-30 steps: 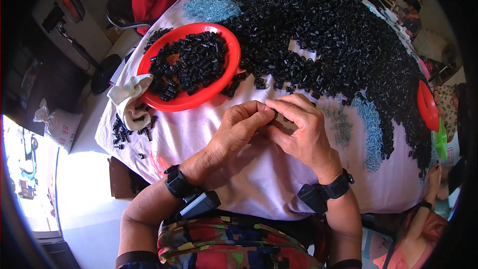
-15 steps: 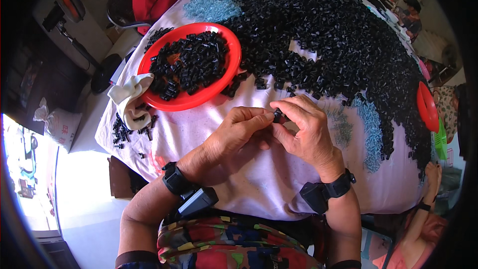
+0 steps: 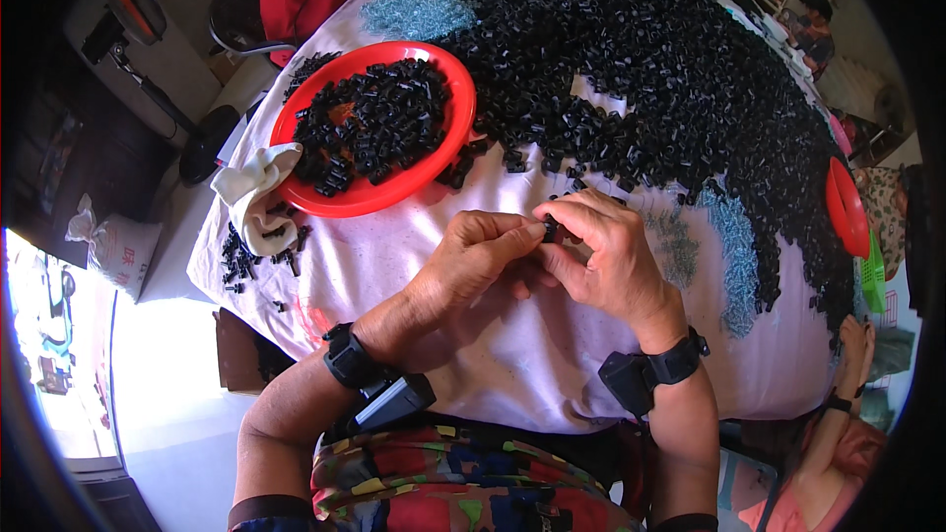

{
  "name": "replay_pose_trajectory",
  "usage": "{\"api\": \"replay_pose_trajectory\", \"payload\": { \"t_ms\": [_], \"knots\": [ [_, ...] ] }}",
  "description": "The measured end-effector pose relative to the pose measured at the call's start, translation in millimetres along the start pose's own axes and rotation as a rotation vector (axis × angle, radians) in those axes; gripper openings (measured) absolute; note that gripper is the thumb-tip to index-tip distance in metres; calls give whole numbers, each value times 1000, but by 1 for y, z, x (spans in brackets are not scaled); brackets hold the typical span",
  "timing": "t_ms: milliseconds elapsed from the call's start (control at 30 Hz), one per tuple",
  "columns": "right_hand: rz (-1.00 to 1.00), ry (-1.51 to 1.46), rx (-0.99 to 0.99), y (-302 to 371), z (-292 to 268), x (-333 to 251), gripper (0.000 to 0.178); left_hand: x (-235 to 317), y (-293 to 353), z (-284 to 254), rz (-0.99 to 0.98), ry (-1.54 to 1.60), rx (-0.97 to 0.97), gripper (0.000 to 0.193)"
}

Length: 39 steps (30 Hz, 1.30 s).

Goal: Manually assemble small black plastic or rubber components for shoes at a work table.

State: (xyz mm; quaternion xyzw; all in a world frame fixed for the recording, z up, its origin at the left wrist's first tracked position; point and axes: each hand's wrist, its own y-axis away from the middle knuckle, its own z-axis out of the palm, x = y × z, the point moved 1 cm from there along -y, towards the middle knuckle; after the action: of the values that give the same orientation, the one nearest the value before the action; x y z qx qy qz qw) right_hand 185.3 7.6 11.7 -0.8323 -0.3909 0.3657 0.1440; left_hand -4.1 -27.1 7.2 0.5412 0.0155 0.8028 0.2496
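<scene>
Seemingly mid-work, the left hand (image 3: 480, 254) and right hand (image 3: 616, 258) pinch one black part (image 3: 550, 228), a large loose heap (image 3: 660, 89) remaining beyond them.

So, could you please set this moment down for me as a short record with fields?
Left hand: thumb and fingertips at a small black piece
Right hand: thumb and forefinger at the same piece
Red dish: beyond and left of the hands, holding many black pieces
White cloth: crumpled at the dish's left edge
Large black heap: spread across the table's far side and right
Pale blue pieces: in separate patches
Table covering: pink cloth
</scene>
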Motion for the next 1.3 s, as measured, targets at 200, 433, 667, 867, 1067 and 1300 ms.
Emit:
{"api": "replay_pose_trajectory", "payload": {
  "t_ms": [200, 433, 667, 867, 1067, 1300],
  "knots": [
    [35, -25, -32, 0, -1, 1, 36, -4, -6, 0, 26, -63, 0, 33],
    [-81, 50, 25, -3, -1, -4, 40, -3, -6, -6, 29, -95, -70, 33],
    [15, -52, 117, -2, 4, -3, 44, -2, -4, -4, 12, -38, -13, 32],
    [28, -71, 80, -1, 6, -3, 40, 4, 4, 0, -25, 61, -43, 32],
    [-65, 27, 30, -2, 1, -4, 37, 2, 5, -2, -7, 94, -105, 31],
    [-63, 21, 33, -1, 3, -4, 34, -1, 3, -3, -15, 84, -70, 33]
  ]
}}
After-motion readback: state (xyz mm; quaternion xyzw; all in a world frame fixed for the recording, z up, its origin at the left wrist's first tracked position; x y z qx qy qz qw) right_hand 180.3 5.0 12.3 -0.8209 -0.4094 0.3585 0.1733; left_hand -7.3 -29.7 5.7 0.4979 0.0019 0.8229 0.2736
